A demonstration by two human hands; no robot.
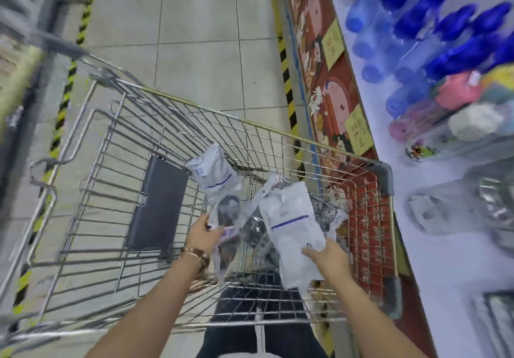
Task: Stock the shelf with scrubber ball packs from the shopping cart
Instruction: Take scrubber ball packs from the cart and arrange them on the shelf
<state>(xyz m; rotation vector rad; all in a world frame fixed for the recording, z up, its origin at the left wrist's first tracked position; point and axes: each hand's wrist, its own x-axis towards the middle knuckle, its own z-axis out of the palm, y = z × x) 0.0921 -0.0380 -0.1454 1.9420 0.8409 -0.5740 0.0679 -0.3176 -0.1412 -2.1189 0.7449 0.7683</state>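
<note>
Both my hands reach into a wire shopping cart (172,101). My left hand (202,235) grips a clear scrubber ball pack (226,215) with dark steel scrubbers and a purple label. My right hand (328,256) holds the lower end of another pack (292,224), white-backed with a blue stripe. A third pack (214,174) leans upright against the cart's far wall. More scrubber packs (324,213) lie in the cart's right corner.
A white shelf (445,246) runs along the right, carrying blue bottles (411,18), coloured items and clear containers (456,207). Its red edge strip holds yellow price tags (358,132). The cart's grey child-seat flap (157,204) stands on the left. Tiled floor lies ahead.
</note>
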